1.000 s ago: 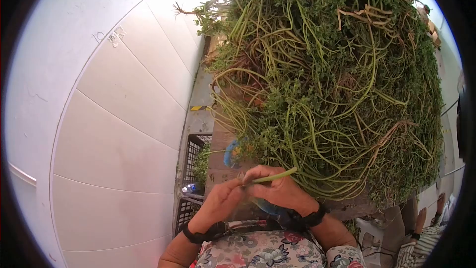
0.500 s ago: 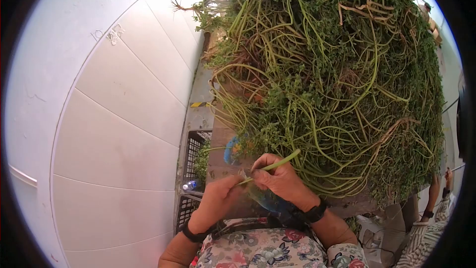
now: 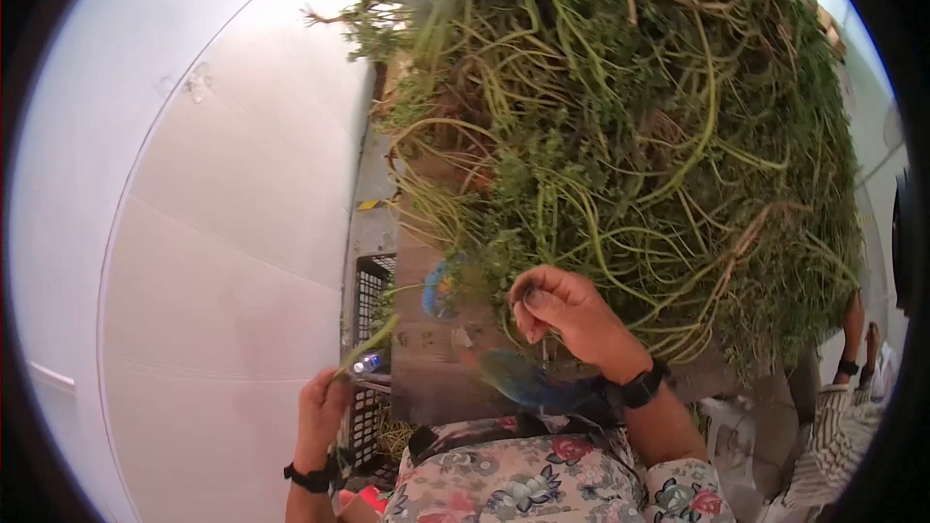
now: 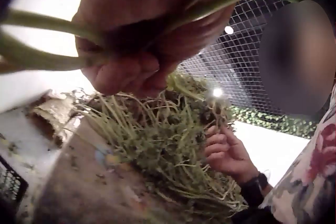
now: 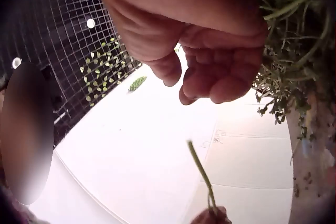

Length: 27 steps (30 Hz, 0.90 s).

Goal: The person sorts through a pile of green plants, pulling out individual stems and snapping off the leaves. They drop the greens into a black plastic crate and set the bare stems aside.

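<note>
Lower left of head frame: green stems (image 3: pixel 374 340) gripped by the left hand (image 3: pixel 320 416), fingers curled round them, near a black crate (image 3: pixel 364 422). Right hand (image 3: pixel 576 320) held just below centre, fingers loosely bent, nothing gripped. Tabletop (image 3: pixel 418 373) largely covered by heaped greens (image 3: pixel 620 136), centre to upper right.

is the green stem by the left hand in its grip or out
In its grip: the head view shows the left hand pinching the green stem, one end sticking out.
</note>
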Each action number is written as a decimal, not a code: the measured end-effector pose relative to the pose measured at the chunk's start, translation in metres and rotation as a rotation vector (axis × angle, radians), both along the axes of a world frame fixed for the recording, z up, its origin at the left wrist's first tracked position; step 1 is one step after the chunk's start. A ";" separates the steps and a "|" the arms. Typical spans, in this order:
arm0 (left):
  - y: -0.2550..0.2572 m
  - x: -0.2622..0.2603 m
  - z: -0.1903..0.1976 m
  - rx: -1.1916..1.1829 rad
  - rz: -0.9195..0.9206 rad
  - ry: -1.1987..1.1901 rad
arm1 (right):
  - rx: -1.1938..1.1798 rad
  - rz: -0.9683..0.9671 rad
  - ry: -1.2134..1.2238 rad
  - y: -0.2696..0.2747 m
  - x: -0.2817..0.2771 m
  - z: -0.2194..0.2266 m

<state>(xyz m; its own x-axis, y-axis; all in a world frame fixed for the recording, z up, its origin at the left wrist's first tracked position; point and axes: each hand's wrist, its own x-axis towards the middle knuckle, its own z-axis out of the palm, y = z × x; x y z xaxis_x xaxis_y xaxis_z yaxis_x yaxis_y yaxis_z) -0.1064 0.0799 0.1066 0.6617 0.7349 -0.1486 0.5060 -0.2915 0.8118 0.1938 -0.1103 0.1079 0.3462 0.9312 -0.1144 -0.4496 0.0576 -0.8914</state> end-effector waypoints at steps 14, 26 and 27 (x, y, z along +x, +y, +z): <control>0.023 -0.257 -0.218 0.502 0.190 0.445 | -0.005 -0.184 -0.071 -0.026 0.029 0.000; 0.025 -0.081 -0.108 -0.145 0.292 -0.163 | -0.041 -1.244 -0.287 -0.176 0.100 -0.012; 0.022 -0.067 -0.099 -0.141 0.258 -0.196 | -0.030 -1.264 -0.272 -0.190 0.102 -0.021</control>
<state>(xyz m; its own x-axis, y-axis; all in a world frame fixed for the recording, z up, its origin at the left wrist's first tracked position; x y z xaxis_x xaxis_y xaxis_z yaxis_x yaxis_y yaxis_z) -0.1737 0.1024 0.0076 0.4829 0.8629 -0.1490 0.3788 -0.0524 0.9240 0.2960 -0.3007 0.0869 0.9947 -0.0593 0.0834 0.0970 0.2853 -0.9535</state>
